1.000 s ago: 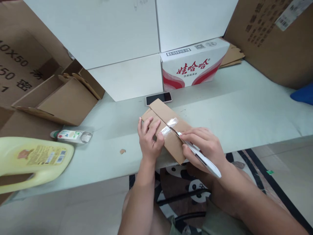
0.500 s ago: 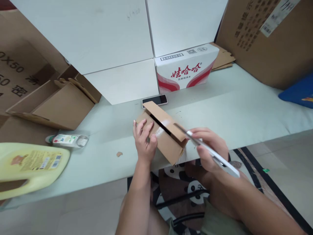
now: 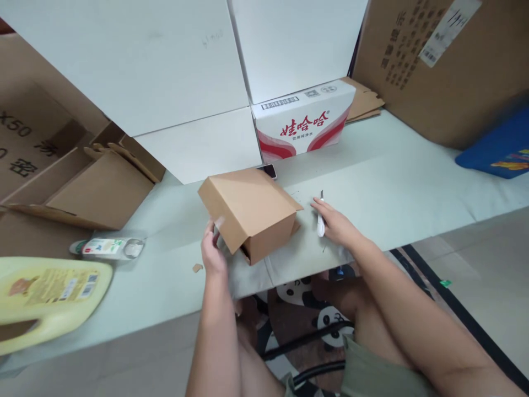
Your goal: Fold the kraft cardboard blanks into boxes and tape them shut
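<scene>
A small brown cardboard box (image 3: 256, 201) sits tilted on the covered table, its lid flap standing partly away at the near left side. My left hand (image 3: 214, 252) grips that flap's lower left edge, with some fingertips hidden behind the cardboard. To the right of the box, my right hand (image 3: 335, 221) is low over the table, its fingers around a white utility knife (image 3: 320, 225) whose blade points away from me. Beyond the box, a phone (image 3: 270, 171) is partly covered by it. A scrap of cardboard (image 3: 198, 268) lies left of my left hand.
At the back stand large white boxes (image 3: 185, 66) and a red-and-white carton (image 3: 303, 124). On the left are a yellow jug (image 3: 53, 292), a clear bottle (image 3: 108, 248) and opened cardboard (image 3: 99, 190). A blue object (image 3: 496, 151) and a big carton (image 3: 433, 82) occupy the right.
The box has been turned over, and its broad plain side now faces up. My right hand has moved away from it with the knife and lowered towards the table; my left hand shifted to the flap.
</scene>
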`<state>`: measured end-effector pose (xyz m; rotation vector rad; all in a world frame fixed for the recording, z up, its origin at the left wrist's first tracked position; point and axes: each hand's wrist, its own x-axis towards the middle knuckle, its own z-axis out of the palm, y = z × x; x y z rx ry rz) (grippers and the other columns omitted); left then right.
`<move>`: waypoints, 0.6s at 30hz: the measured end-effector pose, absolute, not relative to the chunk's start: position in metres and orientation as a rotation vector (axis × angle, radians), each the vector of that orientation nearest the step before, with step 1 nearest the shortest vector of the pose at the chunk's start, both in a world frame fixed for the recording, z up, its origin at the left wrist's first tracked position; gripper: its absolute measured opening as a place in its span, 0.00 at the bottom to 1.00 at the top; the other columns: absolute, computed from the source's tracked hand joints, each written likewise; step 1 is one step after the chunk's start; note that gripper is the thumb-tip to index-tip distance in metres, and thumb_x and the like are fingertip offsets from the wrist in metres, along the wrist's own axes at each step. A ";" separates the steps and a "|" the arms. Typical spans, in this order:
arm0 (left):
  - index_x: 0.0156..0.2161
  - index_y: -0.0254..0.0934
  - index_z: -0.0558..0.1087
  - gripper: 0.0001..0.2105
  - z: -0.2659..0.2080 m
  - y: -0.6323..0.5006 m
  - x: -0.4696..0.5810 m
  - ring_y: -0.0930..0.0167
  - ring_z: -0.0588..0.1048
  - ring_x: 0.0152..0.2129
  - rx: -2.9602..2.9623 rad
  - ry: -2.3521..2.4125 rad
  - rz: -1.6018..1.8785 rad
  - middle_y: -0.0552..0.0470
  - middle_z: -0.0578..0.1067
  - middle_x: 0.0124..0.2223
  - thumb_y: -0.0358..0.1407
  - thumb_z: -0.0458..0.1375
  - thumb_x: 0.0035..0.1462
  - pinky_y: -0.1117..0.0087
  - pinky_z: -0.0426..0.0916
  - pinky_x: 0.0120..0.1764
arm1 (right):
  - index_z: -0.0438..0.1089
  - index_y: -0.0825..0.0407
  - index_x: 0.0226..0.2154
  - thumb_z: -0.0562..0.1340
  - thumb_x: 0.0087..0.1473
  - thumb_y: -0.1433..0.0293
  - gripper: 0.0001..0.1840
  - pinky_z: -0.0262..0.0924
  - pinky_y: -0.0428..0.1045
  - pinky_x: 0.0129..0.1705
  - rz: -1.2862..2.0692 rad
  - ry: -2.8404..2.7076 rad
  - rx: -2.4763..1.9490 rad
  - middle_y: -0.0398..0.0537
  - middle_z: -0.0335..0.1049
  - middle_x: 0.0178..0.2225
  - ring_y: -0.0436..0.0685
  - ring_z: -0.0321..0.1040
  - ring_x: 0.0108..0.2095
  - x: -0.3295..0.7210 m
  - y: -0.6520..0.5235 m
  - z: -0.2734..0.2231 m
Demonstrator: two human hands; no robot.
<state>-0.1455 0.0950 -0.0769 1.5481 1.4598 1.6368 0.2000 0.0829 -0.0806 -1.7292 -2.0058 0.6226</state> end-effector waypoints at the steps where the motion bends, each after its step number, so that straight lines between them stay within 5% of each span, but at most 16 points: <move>1: 0.55 0.39 0.76 0.29 -0.075 0.094 -0.143 0.60 0.77 0.52 1.216 1.418 1.650 0.40 0.78 0.55 0.56 0.44 0.64 0.60 0.73 0.49 | 0.63 0.55 0.64 0.54 0.48 0.83 0.39 0.44 0.74 0.69 0.636 -2.025 -1.767 0.63 0.49 0.72 0.74 0.43 0.73 0.199 0.081 -0.080; 5: 0.47 0.39 0.79 0.26 -0.060 0.085 -0.129 0.63 0.78 0.46 0.839 1.292 1.589 0.45 0.80 0.49 0.53 0.68 0.46 0.67 0.72 0.48 | 0.57 0.52 0.68 0.58 0.46 0.77 0.44 0.28 0.80 0.68 0.772 -2.125 -1.644 0.58 0.42 0.74 0.80 0.28 0.74 0.189 0.074 -0.071; 9: 0.44 0.41 0.78 0.25 -0.048 0.078 -0.124 0.68 0.78 0.41 0.840 1.287 1.588 0.49 0.80 0.44 0.42 0.75 0.38 0.71 0.71 0.45 | 0.48 0.49 0.70 0.61 0.53 0.65 0.45 0.27 0.79 0.69 0.920 -1.992 -1.303 0.59 0.51 0.71 0.75 0.45 0.72 0.174 0.073 -0.065; 12: 0.47 0.44 0.77 0.25 -0.043 0.075 -0.124 0.68 0.78 0.40 0.733 1.193 1.541 0.50 0.79 0.47 0.42 0.73 0.41 0.72 0.73 0.41 | 0.52 0.49 0.68 0.61 0.56 0.58 0.41 0.38 0.75 0.70 0.934 -1.838 -1.248 0.61 0.57 0.68 0.73 0.55 0.68 0.165 0.076 -0.065; 18: 0.59 0.48 0.71 0.39 -0.038 0.067 -0.119 0.65 0.79 0.45 0.812 0.998 1.370 0.47 0.74 0.59 0.40 0.75 0.37 0.73 0.74 0.37 | 0.52 0.51 0.66 0.61 0.55 0.60 0.39 0.49 0.65 0.70 1.032 -1.694 -1.125 0.59 0.55 0.69 0.68 0.52 0.70 0.160 0.085 -0.064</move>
